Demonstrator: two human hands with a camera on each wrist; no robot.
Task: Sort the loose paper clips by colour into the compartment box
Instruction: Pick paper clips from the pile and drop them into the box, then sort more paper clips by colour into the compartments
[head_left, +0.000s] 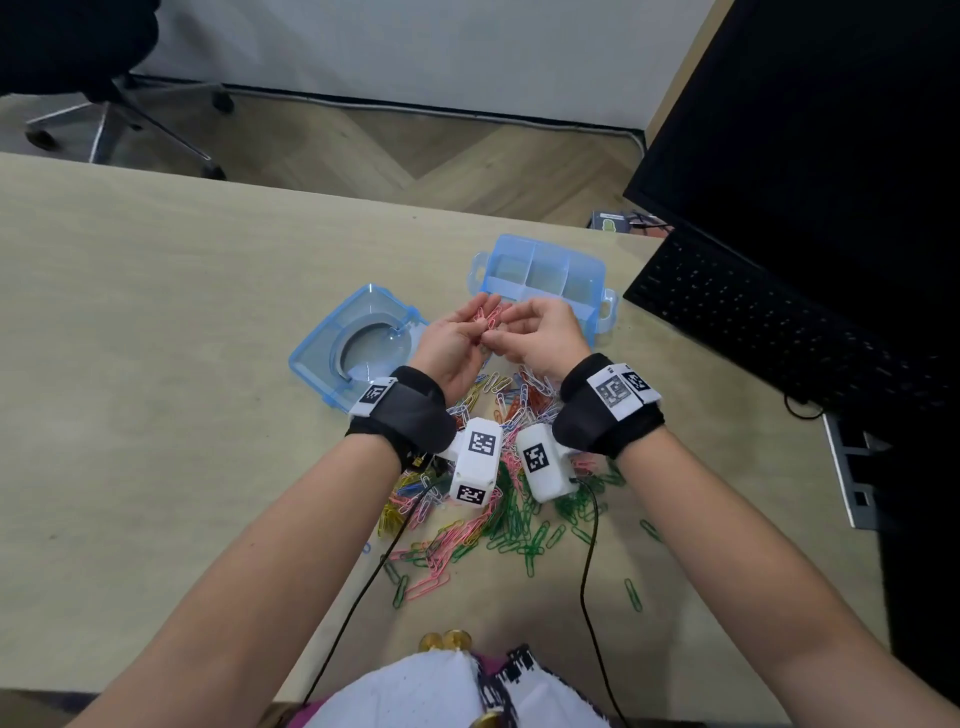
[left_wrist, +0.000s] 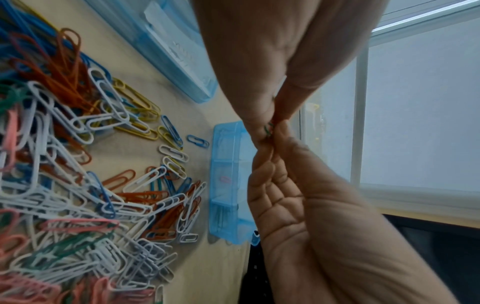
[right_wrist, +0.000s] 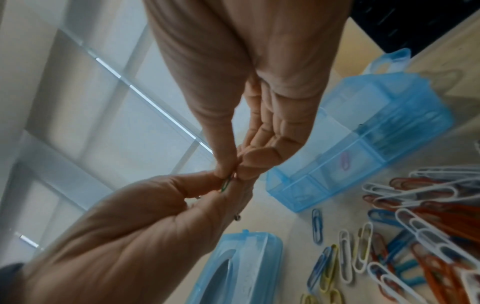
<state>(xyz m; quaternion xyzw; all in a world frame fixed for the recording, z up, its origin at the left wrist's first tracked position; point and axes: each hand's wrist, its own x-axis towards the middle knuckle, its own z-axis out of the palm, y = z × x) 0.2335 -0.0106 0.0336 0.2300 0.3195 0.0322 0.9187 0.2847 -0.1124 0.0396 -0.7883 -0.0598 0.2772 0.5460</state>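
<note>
I see both hands raised together above the bench (head_left: 156, 312), just near of the open box (head_left: 543, 275). My left hand (head_left: 457, 343) cups a few pink clips (head_left: 488, 317) on loosely curled fingers. My right hand (head_left: 540, 338) pinches the clips with thumb and forefinger; the wrist views show a green one (right_wrist: 226, 183) among them. The box lies just beyond the right hand, its long axis running left to right. The loose pile (head_left: 498, 499) lies near, under my wrists.
</note>
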